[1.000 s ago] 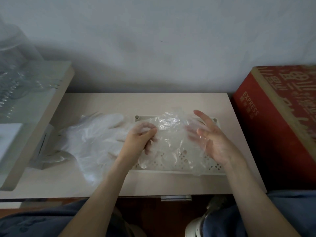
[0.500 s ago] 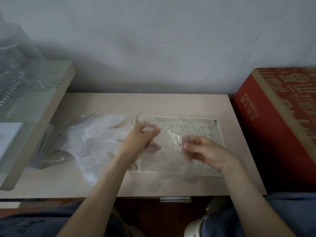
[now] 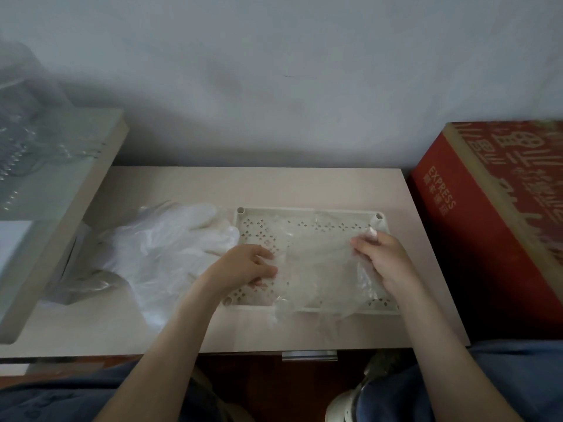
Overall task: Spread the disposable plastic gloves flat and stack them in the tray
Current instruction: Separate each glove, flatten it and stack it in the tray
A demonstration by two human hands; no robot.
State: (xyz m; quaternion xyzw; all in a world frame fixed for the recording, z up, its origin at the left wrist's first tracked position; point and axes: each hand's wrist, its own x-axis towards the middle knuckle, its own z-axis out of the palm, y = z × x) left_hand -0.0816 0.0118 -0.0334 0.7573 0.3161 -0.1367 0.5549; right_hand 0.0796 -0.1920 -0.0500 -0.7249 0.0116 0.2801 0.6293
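A cream perforated tray (image 3: pixel 307 214) lies on the small beige table. A clear plastic glove (image 3: pixel 316 263) is stretched across the tray, its near edge hanging over the tray's front rim. My left hand (image 3: pixel 246 266) pinches the glove's left edge with curled fingers. My right hand (image 3: pixel 380 257) grips its right edge near the tray's far right corner. A loose pile of several clear gloves (image 3: pixel 161 248) lies on the table to the left of the tray.
A tall red cardboard box (image 3: pixel 493 214) stands close against the table's right side. A higher shelf edge (image 3: pixel 61 214) with clear plastic items rises at the left. A wall closes off the back. My knees are under the table's front edge.
The glove was held up over the tray, then lowered and pulled wide. My right hand moved right to the tray's far corner; my left hand dropped onto the tray's left part.
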